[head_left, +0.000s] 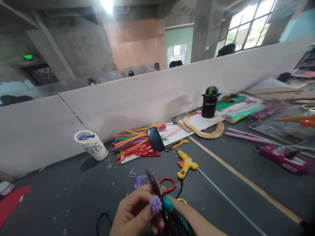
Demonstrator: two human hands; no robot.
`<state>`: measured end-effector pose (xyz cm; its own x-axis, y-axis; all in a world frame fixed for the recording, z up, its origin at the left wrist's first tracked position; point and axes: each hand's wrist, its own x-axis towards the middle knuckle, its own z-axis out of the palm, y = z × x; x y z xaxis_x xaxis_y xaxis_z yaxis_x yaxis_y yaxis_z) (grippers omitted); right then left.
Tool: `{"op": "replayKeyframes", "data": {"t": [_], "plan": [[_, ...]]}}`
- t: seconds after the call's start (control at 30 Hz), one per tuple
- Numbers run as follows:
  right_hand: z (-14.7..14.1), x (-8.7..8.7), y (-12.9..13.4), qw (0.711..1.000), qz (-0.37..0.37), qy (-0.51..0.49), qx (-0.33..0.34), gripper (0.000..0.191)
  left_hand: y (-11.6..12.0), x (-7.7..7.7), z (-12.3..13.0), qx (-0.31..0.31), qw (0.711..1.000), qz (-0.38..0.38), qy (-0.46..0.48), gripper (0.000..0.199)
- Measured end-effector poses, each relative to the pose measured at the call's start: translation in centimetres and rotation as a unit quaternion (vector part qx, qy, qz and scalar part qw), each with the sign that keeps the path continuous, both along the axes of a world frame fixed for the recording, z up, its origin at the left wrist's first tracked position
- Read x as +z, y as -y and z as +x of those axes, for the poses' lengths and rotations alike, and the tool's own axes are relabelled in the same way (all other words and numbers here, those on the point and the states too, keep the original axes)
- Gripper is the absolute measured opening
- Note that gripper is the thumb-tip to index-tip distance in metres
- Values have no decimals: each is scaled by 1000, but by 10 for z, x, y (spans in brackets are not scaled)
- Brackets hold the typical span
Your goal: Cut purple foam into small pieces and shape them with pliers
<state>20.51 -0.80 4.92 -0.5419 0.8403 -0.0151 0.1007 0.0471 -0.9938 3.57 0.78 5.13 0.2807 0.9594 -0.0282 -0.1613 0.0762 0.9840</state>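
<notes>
My left hand (134,209) is closed around a small purple fuzzy cluster (156,204), pinched between thumb and fingers. Right beside the cluster, a pair of pliers (169,205) with a long dark metal nose and black-and-teal handles points up and away. My right hand (180,205) is closed on it; the handles cover most of its fingers. Just beyond the hands, small purple snippets (139,181) lie on the dark table. A red loop handle (169,184) shows behind the pliers. A yellow glue gun (186,165) rests farther right.
Coloured pipe cleaners (133,139) are spread under a black phone (155,139). A white cup (92,146) stands left, and a black tumbler (209,102) by the white partition (137,95). A metal strip (228,200) and a purple power strip (283,159) lie right.
</notes>
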Motion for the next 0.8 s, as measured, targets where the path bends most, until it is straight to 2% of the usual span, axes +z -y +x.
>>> {"op": "replayKeyframes", "data": {"t": [0.07, 0.13, 0.27, 0.37, 0.5, 0.63, 0.67, 0.8], "plan": [[-1, 1, 1, 999, 3, -7, -33, 46, -1, 5, -10, 53, 990, 103, -76, 16], [-2, 6, -5, 998, 39, 31, -35, 54, -6, 12, -22, 100, 964, 201, -143, 13], [-10, 16, -26, 987, 117, 99, -55, 53, -20, 30, -43, 60, 937, 273, -209, 16], [-19, 13, -40, 968, 175, 170, -54, 57, -26, 33, -49, 65, 939, 260, -215, 19], [-22, -3, -48, 951, 200, 226, -66, 56, -30, 24, -50, 77, 960, 216, -161, 19], [-14, -11, -47, 926, 239, 275, -101, 55, -36, 15, -50, 98, 969, 189, -126, 22], [-12, -12, -46, 922, 255, 277, -92, 55, -37, 14, -49, 98, 973, 177, -112, 21], [-5, -19, -42, 879, 353, 298, -119, 62, -41, 12, -47, 77, 988, 121, -57, 21]]}}
